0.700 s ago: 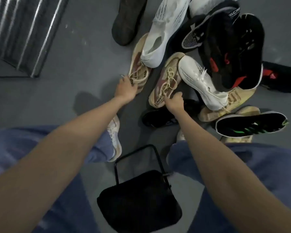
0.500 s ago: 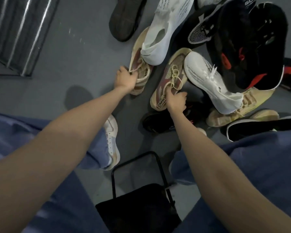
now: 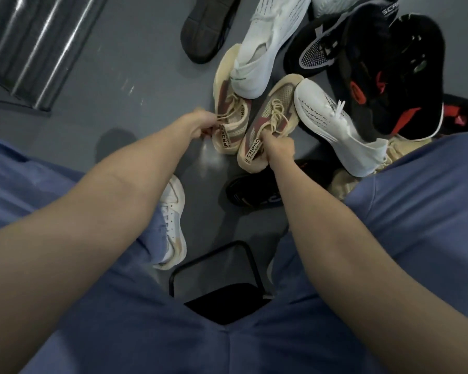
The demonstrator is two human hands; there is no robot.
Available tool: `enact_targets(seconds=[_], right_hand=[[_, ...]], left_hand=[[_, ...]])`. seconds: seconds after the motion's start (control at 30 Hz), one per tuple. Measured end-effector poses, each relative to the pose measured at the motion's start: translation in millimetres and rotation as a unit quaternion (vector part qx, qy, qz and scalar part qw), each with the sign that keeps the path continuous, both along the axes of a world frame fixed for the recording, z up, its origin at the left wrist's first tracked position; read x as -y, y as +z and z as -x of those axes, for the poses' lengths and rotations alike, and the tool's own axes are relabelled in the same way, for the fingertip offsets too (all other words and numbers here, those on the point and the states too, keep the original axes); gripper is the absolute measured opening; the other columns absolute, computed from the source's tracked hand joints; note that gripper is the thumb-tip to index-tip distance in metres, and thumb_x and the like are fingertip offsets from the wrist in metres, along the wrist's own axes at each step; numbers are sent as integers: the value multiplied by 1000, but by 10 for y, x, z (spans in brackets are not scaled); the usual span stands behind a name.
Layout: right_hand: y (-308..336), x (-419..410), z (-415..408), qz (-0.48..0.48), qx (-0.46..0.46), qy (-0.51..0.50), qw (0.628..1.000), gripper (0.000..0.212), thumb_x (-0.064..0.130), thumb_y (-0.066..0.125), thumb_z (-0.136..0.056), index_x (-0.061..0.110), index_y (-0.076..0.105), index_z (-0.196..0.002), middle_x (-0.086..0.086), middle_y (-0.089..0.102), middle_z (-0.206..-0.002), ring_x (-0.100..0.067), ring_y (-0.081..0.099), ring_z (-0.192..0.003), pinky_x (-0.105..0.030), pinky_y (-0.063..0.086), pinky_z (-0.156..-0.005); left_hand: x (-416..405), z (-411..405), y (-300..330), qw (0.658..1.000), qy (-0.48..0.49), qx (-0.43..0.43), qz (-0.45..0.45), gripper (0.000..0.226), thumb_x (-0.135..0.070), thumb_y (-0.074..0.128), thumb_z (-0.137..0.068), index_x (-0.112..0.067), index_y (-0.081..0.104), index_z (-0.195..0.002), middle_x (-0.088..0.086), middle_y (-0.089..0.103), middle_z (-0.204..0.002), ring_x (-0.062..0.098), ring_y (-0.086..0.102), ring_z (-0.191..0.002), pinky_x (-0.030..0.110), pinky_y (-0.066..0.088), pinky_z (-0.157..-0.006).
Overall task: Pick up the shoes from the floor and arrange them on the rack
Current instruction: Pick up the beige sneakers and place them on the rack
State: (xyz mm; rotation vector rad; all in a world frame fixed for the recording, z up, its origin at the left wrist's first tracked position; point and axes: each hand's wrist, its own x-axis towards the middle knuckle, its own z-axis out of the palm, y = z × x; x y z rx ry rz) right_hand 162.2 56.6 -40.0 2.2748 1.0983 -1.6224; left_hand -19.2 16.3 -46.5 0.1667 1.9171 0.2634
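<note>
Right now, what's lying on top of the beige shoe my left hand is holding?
A white knit shoe lies across the left beige shoe's toe end, hiding the toe. The laces and heel show, with the left hand gripping near the heel.

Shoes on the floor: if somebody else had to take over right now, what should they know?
Left hand: grip closed on the heel of the left tan shoe.
Right hand: grip closed on the heel of the right tan shoe.
Both tan shoes lie side by side at the near edge of the pile; a white shoe overlaps the left one's toe.
Done: the pair is gripped. No shoe is visibly on the rack, top left.
Left: carry this pair to the rack, then the white, black and other shoes.
</note>
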Motion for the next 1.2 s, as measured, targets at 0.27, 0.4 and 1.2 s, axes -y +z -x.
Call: enact_targets(seconds=[0.27,0.4,1.2], right_hand=[[528,0,58,6,-127,-143,982,60,34,60,-85,5,48,-137,-9,59,-132,-26,60,-115,-34,51,-95],[993,-82,298,-25,-163,-164,973,61,24,58,-88,2,39,-142,-13,56,-135,-31,60,-116,-41,52,-96],[3436,197,1600,-137,-444,11,885,65,25,81,-73,11,48,-127,0,65,-85,-12,66,-69,-24,55,-52]], left_hand=[[213,-88,655,988,92,119,-41,25,-17,48,-95,-21,48,-70,-8,53,-35,4,52,-35,17,48,-48],[179,58,1188,983,122,119,-72,20,-5,45,-94,-13,50,-76,3,56,-69,11,59,-53,28,56,-62],[1090,1282,4016,877,310,-10,-366,11,0,40,-93,-4,49,-91,10,55,-92,21,62,-75,32,59,-54]])
